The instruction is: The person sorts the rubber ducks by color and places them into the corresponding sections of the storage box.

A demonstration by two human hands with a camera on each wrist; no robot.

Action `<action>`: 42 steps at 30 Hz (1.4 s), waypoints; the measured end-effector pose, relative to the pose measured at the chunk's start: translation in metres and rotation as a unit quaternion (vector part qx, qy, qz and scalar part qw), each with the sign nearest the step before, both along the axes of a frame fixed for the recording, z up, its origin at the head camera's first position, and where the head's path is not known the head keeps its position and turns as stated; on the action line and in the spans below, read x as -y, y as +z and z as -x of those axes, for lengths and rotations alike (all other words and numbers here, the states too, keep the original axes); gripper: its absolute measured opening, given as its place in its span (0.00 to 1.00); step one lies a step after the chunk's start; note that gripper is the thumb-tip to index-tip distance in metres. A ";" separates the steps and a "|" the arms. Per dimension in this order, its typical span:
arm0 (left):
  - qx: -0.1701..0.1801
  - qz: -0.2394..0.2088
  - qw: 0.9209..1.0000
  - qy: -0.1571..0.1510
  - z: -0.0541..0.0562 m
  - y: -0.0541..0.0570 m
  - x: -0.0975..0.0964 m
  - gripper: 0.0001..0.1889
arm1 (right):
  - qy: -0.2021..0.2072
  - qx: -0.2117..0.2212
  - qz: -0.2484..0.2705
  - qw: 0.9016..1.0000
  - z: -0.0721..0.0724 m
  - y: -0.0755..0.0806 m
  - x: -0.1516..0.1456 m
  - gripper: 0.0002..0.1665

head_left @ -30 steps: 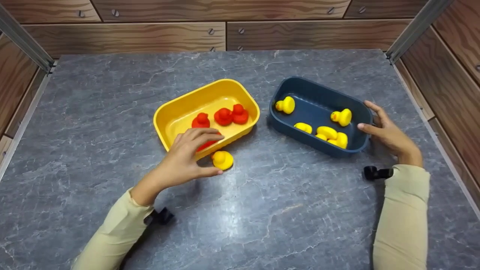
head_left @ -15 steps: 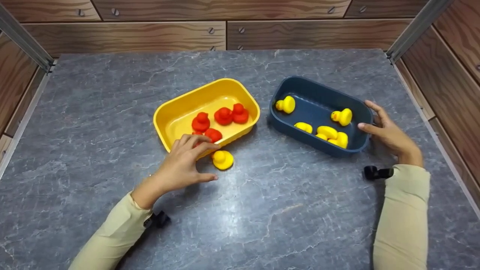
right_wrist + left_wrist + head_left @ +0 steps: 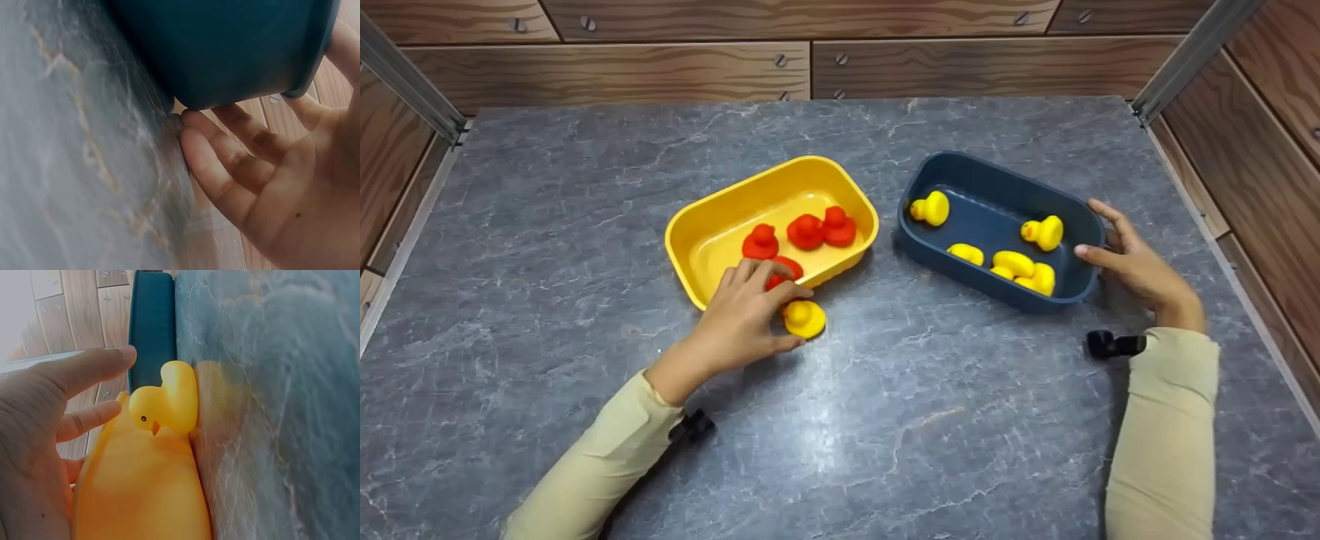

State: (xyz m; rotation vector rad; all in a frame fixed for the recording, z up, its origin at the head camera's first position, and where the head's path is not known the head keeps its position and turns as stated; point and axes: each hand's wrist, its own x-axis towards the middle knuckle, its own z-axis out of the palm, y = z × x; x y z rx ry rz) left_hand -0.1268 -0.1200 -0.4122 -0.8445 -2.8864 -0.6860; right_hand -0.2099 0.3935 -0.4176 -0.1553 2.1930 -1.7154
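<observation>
A yellow rubber duck (image 3: 805,320) sits upright on the tabletop, close against the outer wall of the yellow bin (image 3: 769,185). My left hand (image 3: 746,319) is spread around it, thumb on the near side and fingers over the bin's near rim. In the left wrist view, a gap shows between its fingers and the duck (image 3: 171,402). Several red rubber ducks (image 3: 806,232) lie inside the yellow bin, one partly hidden by my fingers. My right hand (image 3: 1144,270) holds the right end of the dark blue bin (image 3: 997,174), thumb over the rim and fingers against the outside wall.
Inside the dark blue bin lie several yellow rubber ducks (image 3: 934,208), some tipped over. Both bins stand on a grey marbled table (image 3: 885,420). Wood-patterned panels (image 3: 660,71) rise at the back and sides, with metal posts at the rear corners.
My left hand drew back slightly, then moved in closer around the loose yellow duck, its thumb nearing the duck's near side. The right hand and both bins stayed in place.
</observation>
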 end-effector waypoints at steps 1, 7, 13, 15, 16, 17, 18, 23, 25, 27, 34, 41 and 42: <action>-0.005 0.004 1.000 0.000 0.001 -0.001 -0.001 0.26 | 0.001 0.001 0.005 1.000 0.000 0.000 0.000 0.46; -0.030 0.042 0.999 -0.002 0.003 -0.004 -0.002 0.22 | -0.005 0.007 -0.003 1.000 0.000 0.000 0.000 0.46; -0.051 0.046 0.998 -0.006 0.002 -0.006 -0.002 0.17 | -0.007 0.007 -0.020 1.000 0.000 0.001 0.000 0.47; -0.056 0.041 0.998 -0.009 0.002 -0.007 -0.001 0.16 | -0.007 0.006 -0.023 1.000 0.000 0.001 0.000 0.47; -0.059 0.038 0.998 -0.010 0.002 -0.007 -0.001 0.15 | -0.007 0.006 -0.023 1.000 0.000 0.000 0.000 0.47; -0.060 0.035 0.998 -0.011 0.002 -0.007 -0.001 0.14 | -0.007 0.005 -0.024 1.000 0.000 0.000 0.000 0.47; -0.061 0.032 0.998 -0.012 0.002 -0.007 -0.001 0.14 | -0.007 0.005 -0.025 1.000 0.000 0.000 0.000 0.47; -0.059 0.024 0.998 -0.012 0.002 -0.008 0.000 0.13 | -0.006 0.004 -0.035 0.999 0.001 0.000 0.000 0.46; -0.053 0.017 0.998 -0.009 0.002 -0.008 0.001 0.13 | -0.006 0.006 -0.041 0.999 0.001 0.001 0.001 0.46; -0.045 0.005 0.999 -0.008 0.001 -0.006 0.001 0.13 | -0.004 0.007 -0.054 0.999 0.001 0.001 0.001 0.46; -0.017 -0.078 0.997 -0.005 -0.002 0.005 0.005 0.13 | -0.006 0.009 -0.050 0.999 0.000 0.002 0.000 0.47; -0.007 -0.142 0.990 -0.007 -0.005 0.016 0.006 0.13 | -0.012 0.012 -0.074 0.997 0.001 0.003 0.001 0.47; -0.006 -0.147 0.989 -0.008 -0.005 0.016 0.005 0.13 | -0.013 0.013 -0.072 0.997 0.001 0.002 0.001 0.47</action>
